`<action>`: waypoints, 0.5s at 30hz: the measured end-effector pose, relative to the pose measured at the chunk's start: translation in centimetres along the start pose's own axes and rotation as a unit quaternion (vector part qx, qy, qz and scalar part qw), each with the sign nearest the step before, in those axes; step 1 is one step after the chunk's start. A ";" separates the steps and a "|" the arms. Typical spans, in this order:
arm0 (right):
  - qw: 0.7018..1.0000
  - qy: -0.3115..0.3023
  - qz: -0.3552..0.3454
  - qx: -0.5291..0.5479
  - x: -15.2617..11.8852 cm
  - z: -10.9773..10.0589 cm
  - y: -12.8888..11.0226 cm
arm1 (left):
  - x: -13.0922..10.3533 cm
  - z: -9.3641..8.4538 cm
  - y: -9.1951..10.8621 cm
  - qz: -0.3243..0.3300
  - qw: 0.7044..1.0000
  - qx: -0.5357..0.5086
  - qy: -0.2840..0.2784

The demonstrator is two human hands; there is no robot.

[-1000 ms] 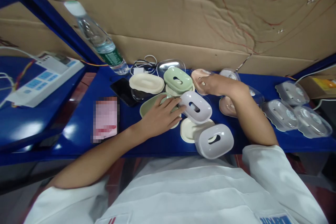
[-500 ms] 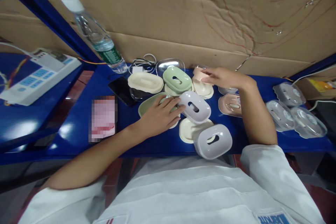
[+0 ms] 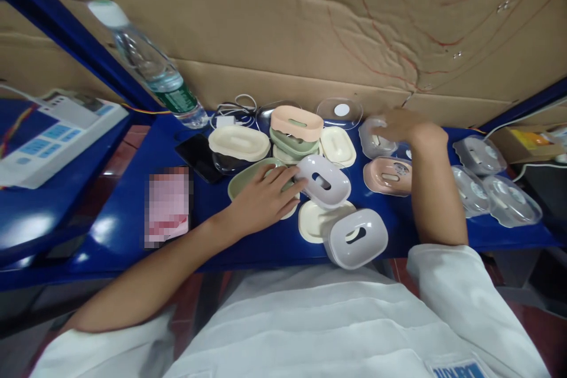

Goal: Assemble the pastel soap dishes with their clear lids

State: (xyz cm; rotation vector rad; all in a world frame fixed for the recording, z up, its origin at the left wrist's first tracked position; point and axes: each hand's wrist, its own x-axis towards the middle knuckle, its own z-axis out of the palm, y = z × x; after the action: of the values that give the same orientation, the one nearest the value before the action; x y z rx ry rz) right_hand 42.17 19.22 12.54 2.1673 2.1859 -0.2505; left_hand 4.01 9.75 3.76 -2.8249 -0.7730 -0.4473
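My left hand (image 3: 266, 192) lies flat with its fingers apart over a green soap dish (image 3: 241, 180), its fingertips at the edge of a lavender soap dish (image 3: 328, 186). My right hand (image 3: 398, 125), smeared by motion, is at a soap dish with a clear cover (image 3: 376, 140) near the back; whether it grips anything is unclear. On the stacked green dish (image 3: 290, 144) lies a peach soap dish (image 3: 297, 123). A cream tray (image 3: 339, 144) sits beside that stack. Closer to me, a second lavender dish (image 3: 359, 242) overlaps another cream tray (image 3: 312, 221).
Several clear-covered dishes (image 3: 509, 201) stand at the right, and a covered peach dish (image 3: 387, 177) lies nearer. A clear lid (image 3: 325, 112) leans at the back. To the left are a water bottle (image 3: 163, 82), a black phone (image 3: 199, 156) and a power strip (image 3: 57, 144).
My right hand has let go of the peach dish, which now rests on the green stack, and has moved right. The left hand stays on the green dish. The view has shifted slightly.
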 end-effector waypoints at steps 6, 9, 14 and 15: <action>0.996 -0.062 0.054 0.019 -0.6 0.7 1.5 | 0.0 0.0 0.0 0.003 1.000 0.012 -0.002; 0.997 -0.055 0.007 0.058 -1.0 0.6 2.0 | 0.0 0.0 0.0 0.004 1.000 0.012 -0.009; 0.996 0.001 -0.009 0.085 -1.1 0.1 3.5 | -0.1 -0.1 0.0 0.004 1.000 0.010 -0.009; 0.996 0.009 -0.009 0.083 -1.1 0.1 3.5 | -0.1 -0.1 0.0 0.001 1.000 0.005 -0.011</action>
State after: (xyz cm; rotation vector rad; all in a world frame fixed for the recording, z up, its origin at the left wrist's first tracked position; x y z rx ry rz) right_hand 45.63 18.17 12.35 2.2409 2.2716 -0.4296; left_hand 3.94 9.65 3.79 -2.8254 -0.7738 -0.4107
